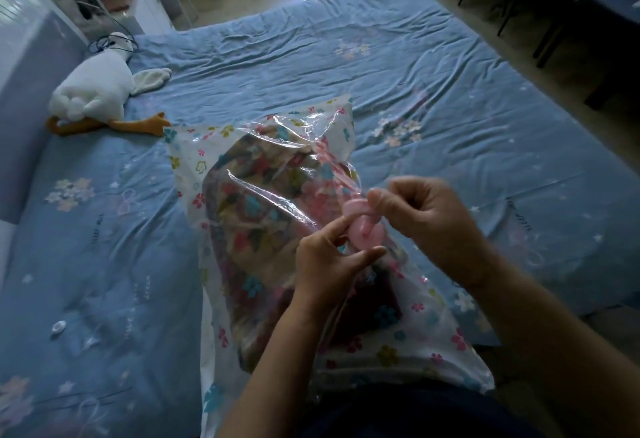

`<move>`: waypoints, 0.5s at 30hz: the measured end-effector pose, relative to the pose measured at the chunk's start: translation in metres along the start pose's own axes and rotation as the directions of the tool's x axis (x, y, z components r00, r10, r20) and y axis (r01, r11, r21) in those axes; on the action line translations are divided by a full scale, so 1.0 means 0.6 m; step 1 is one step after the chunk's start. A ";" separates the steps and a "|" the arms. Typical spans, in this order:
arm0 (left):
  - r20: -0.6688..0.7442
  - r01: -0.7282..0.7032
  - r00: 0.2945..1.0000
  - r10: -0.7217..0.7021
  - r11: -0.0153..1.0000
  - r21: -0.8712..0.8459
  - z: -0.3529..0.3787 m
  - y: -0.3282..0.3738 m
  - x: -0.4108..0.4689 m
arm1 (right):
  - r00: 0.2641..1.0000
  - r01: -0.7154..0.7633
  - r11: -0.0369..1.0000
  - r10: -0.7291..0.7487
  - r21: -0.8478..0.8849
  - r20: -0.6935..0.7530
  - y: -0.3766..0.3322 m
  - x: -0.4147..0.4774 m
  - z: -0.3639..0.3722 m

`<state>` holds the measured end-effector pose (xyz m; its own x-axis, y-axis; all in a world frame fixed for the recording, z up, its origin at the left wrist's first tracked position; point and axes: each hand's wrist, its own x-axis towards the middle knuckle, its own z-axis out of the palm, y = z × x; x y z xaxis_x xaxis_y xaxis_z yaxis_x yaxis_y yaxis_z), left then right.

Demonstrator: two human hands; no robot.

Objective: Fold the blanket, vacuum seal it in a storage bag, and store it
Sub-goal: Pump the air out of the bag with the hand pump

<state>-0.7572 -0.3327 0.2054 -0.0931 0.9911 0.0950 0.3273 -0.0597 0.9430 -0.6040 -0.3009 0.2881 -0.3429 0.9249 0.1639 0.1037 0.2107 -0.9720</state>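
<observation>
Bag [192,163] is found lying on the bed [346,56], near centre, its long axis running from the person's lap toward mid-bed. Folded blanket [256,219], multicoloured, is seen through the clear film and fills the middle of the bag. Film is puffed and creased, so air is judged not yet drawn out. Pink valve [363,229] sits on the top face, right of centre, and is raised off the blanket. Left grip [329,261] is closed on the valve from the near side, thumb and forefinger pinching its rim. Right grip [426,215] is curled over the far side, fingertips on the valve top; detail is blurred, so whether a cap is being turned cannot be told. Handling, judged: film thin, slick and easily puckered; blanket soft, bulky, probably light. The valve is the only stiff part, so it is best held by the rim, with the film beneath kept from twisting. For shifting, the bag would be better taken by its printed side margins than by the valve. Whether the bag mouth is sealed cannot be seen. Also noted: plush goose [93,91], far left on the bed; small white disc [58,327], near left.
</observation>
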 end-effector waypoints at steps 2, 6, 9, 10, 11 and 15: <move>0.003 -0.021 1.000 0.021 1.000 -0.017 -0.001 0.004 -0.001 | 0.995 -0.099 0.987 0.102 -0.130 0.013 0.038 -0.007 0.010; 0.000 0.011 1.000 -0.011 1.000 -0.027 -0.007 -0.003 0.002 | 0.999 0.043 0.999 -0.043 -0.007 0.006 -0.021 0.001 -0.003; -0.002 0.035 0.999 -0.035 0.999 -0.024 -0.004 -0.010 0.004 | 0.985 0.170 0.977 -0.165 0.128 -0.046 -0.058 0.010 -0.015; -0.008 0.034 0.999 -0.034 0.999 -0.026 -0.003 -0.008 0.003 | 0.988 0.150 0.985 -0.148 0.085 -0.040 -0.045 0.010 -0.012; -0.015 0.031 0.999 -0.031 0.999 -0.027 -0.002 -0.005 0.002 | 0.995 0.100 0.995 -0.100 0.003 -0.019 -0.021 0.009 -0.006; -0.012 0.003 1.000 -0.003 0.999 -0.038 -0.001 -0.001 -0.005 | 0.994 -0.098 0.974 0.106 -0.207 0.030 0.051 -0.004 0.006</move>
<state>-0.7579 -0.3357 0.2045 -0.1053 0.9898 0.0958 0.2915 -0.0614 0.9546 -0.6030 -0.2978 0.2575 -0.3578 0.9322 0.0549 0.3273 0.1803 -0.9276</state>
